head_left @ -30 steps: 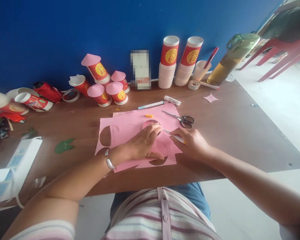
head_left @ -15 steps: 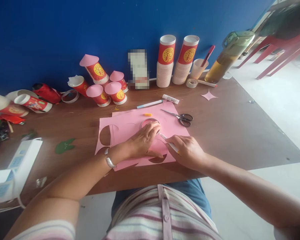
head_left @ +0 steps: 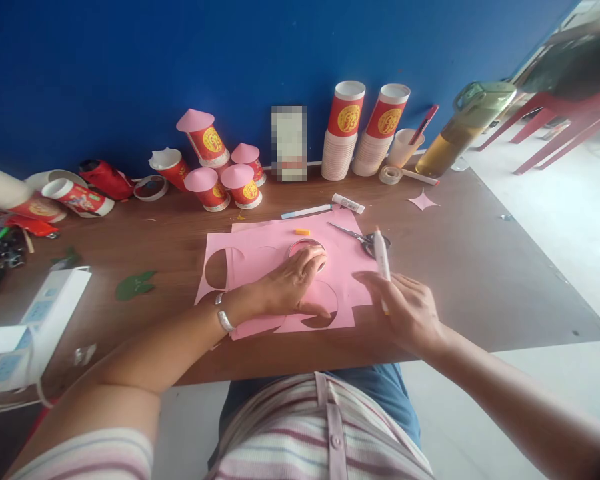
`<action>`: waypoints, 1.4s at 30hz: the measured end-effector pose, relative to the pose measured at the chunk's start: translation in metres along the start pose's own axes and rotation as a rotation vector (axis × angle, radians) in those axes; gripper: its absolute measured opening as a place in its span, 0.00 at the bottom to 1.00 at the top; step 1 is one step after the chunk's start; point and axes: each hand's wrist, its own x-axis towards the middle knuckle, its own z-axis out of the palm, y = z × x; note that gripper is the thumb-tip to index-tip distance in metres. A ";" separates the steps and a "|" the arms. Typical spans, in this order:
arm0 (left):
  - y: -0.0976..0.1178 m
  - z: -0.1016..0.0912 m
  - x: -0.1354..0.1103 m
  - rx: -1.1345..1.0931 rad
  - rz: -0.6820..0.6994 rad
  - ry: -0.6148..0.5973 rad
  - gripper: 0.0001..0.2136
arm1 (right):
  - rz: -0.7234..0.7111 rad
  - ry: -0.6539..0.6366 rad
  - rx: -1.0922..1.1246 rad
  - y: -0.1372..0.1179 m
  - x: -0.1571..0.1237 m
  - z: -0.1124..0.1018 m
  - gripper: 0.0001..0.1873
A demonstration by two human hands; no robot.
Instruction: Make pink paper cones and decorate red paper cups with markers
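Note:
My left hand (head_left: 297,280) lies over the pink paper (head_left: 260,267), its curled fingers gripping a round ring (head_left: 291,245) that looks like a tape roll. Only the ring's outer rim shows past the fingers. My right hand (head_left: 411,303) holds a white marker (head_left: 381,255) upright off the paper, orange tip pointing up. A small orange cap (head_left: 303,232) lies on the paper beyond the ring. Round holes and thin drawn circles mark the sheet. Black-handled scissors (head_left: 347,230) lie at its right edge, partly behind the marker.
Paper cups with pink cone tops (head_left: 213,137) stand at the back left. Two stacks of red cups (head_left: 349,120) and a tilted bottle of yellow liquid (head_left: 445,143) line the wall. A glue stick (head_left: 349,203) lies behind the paper; a power strip (head_left: 45,327) is at left.
My right hand has lifted the marker off the paper beside the ring, moved right and turned its tip upward. My left hand stays on the ring. The camera view has shifted slightly.

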 end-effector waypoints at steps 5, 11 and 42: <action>-0.004 -0.001 0.002 -0.015 0.059 0.029 0.45 | -0.131 -0.093 0.001 0.005 0.013 0.032 0.23; 0.001 -0.007 0.004 -0.048 0.069 0.006 0.39 | -0.263 -0.154 -0.002 0.011 0.018 0.047 0.15; -0.045 -0.094 0.057 -0.118 -0.112 -0.468 0.29 | -0.305 -0.068 -0.038 -0.006 0.022 0.025 0.24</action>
